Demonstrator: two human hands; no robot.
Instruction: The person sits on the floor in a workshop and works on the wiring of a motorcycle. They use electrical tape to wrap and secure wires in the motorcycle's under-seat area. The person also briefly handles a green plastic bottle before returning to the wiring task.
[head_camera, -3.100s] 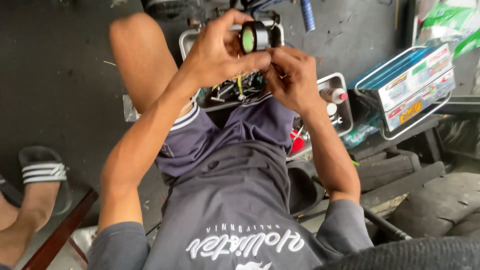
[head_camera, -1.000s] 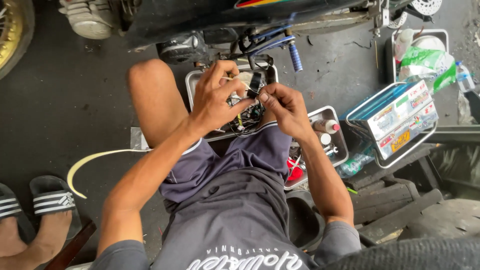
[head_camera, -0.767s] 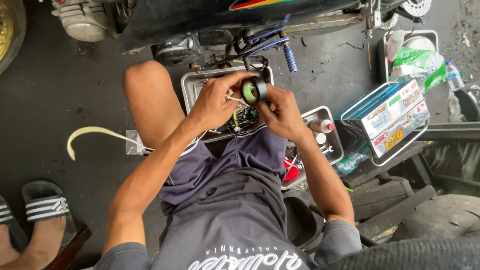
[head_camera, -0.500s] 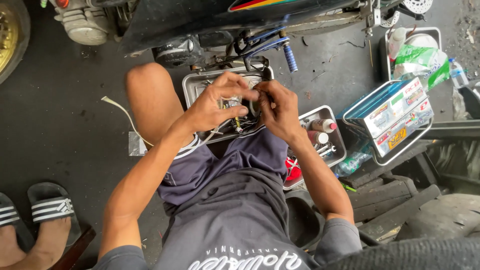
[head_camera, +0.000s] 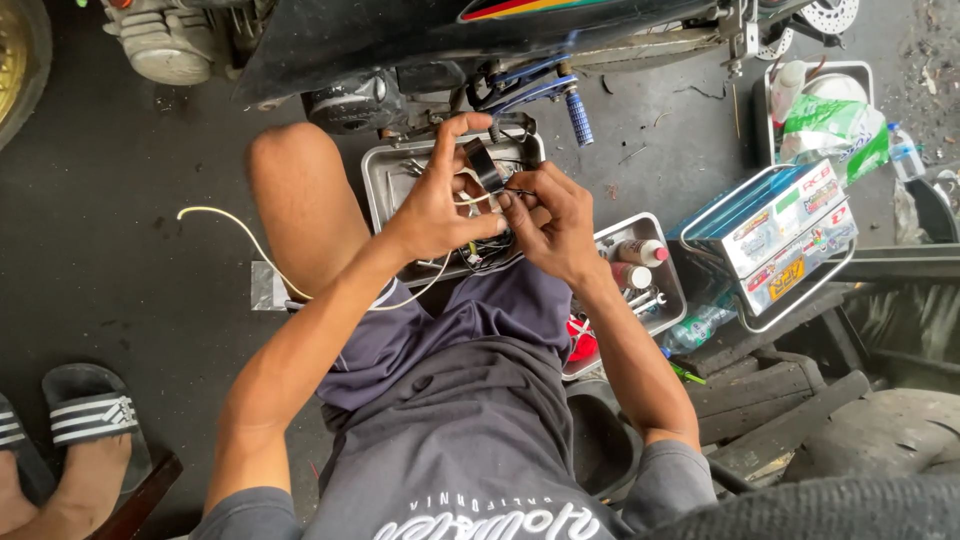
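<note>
— Tape roll?
— Pinched in left hand, above metal tray.
— Right hand?
— Closed on thin wires. Wrapping seemingly midway; long cream wire untaped.

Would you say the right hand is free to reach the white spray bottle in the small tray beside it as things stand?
Probably not yet: the right hand is pinching wire against the tape roll the left hand holds. The spray bottle itself lies close and uncovered.
</note>
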